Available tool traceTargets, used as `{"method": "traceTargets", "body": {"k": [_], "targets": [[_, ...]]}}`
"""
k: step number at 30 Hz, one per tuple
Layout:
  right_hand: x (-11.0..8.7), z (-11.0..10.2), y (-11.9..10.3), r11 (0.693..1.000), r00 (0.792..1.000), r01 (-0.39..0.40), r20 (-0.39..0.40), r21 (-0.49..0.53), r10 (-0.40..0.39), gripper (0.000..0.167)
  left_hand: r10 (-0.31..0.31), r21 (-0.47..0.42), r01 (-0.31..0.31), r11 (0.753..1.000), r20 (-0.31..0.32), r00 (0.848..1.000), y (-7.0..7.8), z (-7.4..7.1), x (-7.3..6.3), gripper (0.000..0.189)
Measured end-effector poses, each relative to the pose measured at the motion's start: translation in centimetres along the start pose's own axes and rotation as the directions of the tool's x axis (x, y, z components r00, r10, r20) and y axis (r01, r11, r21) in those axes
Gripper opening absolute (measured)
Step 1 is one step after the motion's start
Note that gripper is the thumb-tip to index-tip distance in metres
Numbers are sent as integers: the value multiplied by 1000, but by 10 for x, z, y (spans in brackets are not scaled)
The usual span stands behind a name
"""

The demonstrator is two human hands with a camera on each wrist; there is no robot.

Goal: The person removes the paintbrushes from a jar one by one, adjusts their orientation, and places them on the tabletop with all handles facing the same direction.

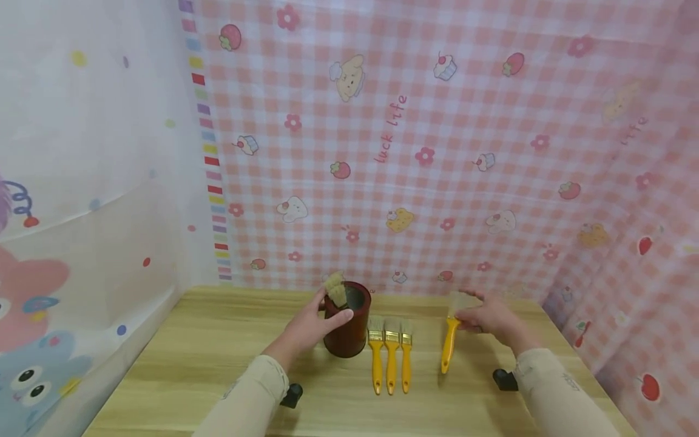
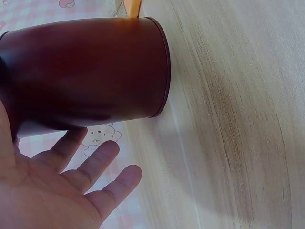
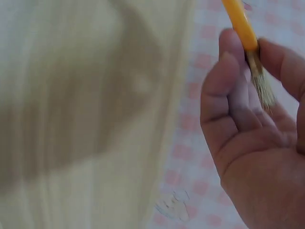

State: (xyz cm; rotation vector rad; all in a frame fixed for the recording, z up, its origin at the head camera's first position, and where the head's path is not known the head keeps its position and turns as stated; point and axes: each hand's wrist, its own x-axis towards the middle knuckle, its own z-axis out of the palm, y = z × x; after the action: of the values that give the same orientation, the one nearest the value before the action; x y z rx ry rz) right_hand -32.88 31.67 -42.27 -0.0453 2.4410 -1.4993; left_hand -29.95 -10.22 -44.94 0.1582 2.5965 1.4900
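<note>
My left hand holds the dark red cylindrical cup near its rim, with the thumb across the near side. Lower fingers spread beside its wall in the left wrist view. Pale bristles of a paintbrush stick up out of the cup at the rim's left. At the right, my right hand pinches a yellow-handled paintbrush near its metal band, bristles up and handle pointing down. The right wrist view shows thumb and fingertips around that band.
Between the hands, three yellow-handled paintbrushes lie side by side, just right of the cup, bristles toward the back. The wooden table ends at a pink checked curtain. Small black pieces show beside each sleeve.
</note>
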Motion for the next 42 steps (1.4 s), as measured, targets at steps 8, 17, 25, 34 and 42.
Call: {"method": "traceTargets", "body": {"k": [8, 17, 25, 34, 42], "targets": [[9, 42, 15, 1000, 987, -11, 160, 7, 10, 80, 25, -10, -25, 1000, -10, 1000, -1, -3, -1, 94], [16, 60, 24, 999, 980, -40, 193, 0, 39, 77, 37, 6, -37, 999, -19, 999, 1, -4, -3, 94], [18, 70, 23, 998, 985, -64, 160, -28, 68, 74, 49, -2, -49, 999, -17, 999, 1, -3, -2, 92], [25, 77, 23, 991, 991, -98, 85, -91, 106, 71, 21, 9, -21, 1000, -15, 1000, 0, -3, -3, 95], [27, 78, 19, 967, 992, -120, 0, -223, 123, 69, 32, -7, -32, 999, -15, 999, 0, -2, -2, 94]]}}
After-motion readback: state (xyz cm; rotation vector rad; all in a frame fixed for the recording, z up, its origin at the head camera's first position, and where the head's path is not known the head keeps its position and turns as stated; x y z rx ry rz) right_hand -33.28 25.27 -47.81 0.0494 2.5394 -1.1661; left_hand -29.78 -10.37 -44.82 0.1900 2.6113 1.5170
